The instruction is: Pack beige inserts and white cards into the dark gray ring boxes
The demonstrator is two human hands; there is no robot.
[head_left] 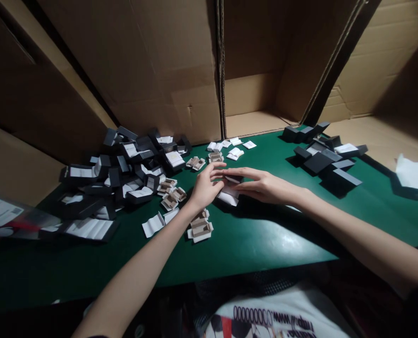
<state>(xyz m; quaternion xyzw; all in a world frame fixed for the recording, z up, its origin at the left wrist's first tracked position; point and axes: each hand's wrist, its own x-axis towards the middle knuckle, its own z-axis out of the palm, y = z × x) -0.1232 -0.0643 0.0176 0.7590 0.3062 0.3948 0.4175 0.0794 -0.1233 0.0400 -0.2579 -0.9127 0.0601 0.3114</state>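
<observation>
Both my hands meet over the middle of the green table [258,239]. A small dark box [234,179] with a white folded paper piece [228,196] sits between them. My right hand [261,184] has its fingers and thumb around the box's right side. My left hand [206,184] is at the left edge of the box and paper, its fingers bent and touching the fingers of my right hand. Just left of and below my left hand lie small brown cardboard inserts [200,229].
A big pile of open black boxes [114,177] with white papers covers the left. More black boxes [320,162] lie at the right. Small white packets [235,153] are near the back. Cardboard walls [166,70] stand behind. A plastic bag [15,217] is at far left.
</observation>
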